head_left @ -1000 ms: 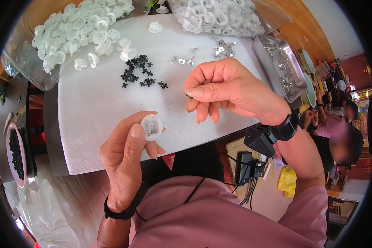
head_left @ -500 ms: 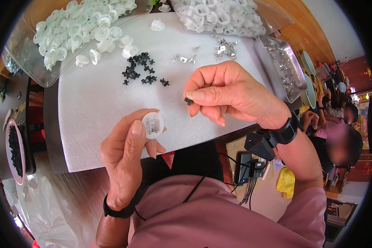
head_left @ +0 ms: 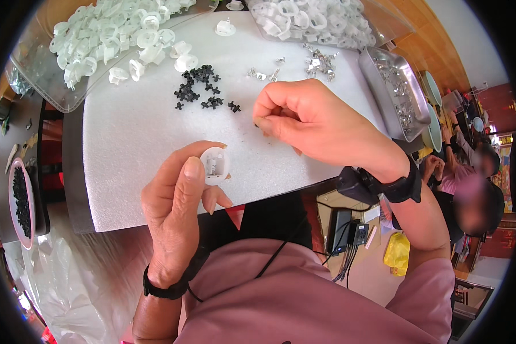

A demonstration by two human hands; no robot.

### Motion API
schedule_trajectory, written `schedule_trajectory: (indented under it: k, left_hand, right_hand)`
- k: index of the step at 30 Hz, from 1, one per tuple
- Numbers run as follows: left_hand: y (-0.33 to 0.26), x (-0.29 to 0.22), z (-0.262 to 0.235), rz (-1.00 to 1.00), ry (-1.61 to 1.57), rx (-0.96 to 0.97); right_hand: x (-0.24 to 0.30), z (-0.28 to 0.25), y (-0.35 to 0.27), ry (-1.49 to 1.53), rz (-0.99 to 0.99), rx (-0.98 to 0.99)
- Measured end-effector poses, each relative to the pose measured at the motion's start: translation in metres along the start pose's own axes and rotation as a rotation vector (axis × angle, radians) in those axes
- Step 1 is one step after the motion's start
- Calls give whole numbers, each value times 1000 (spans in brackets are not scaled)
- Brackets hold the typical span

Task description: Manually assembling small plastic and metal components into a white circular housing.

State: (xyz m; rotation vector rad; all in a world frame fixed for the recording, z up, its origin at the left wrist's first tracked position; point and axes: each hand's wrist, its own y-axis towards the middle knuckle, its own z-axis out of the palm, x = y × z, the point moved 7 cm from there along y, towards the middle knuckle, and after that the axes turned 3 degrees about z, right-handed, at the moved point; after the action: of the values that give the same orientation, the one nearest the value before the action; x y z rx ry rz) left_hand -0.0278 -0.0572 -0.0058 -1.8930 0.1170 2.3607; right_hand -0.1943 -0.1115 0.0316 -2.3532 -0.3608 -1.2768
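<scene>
White plastic, a small round cap [head_left: 215, 165], sits pinched in the left hand [head_left: 178, 212], thumb on its near side, fingers behind, just above the near edge of the foam pad [head_left: 132, 149]. The right hand [head_left: 309, 123] hovers over the pad beyond the cap, its grip closed fingertip to thumb; what it holds is too small to tell. Black clips [head_left: 203, 92] lie scattered farther up the pad, white caps [head_left: 109, 40] heaped beyond, a metal tray [head_left: 398, 94] at the pad's right.
</scene>
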Motion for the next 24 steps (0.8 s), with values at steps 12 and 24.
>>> schedule_trajectory:
  k: [12, 24]
  left_hand:
    - [2, -2, 2, -47, 18, -5]
    - [2, -2, 2, -46, 37, -30]
  right_hand:
    - [-4, 6, 4, -787, -249, -238]
    - [25, 9, -10, -562, -344, -209]
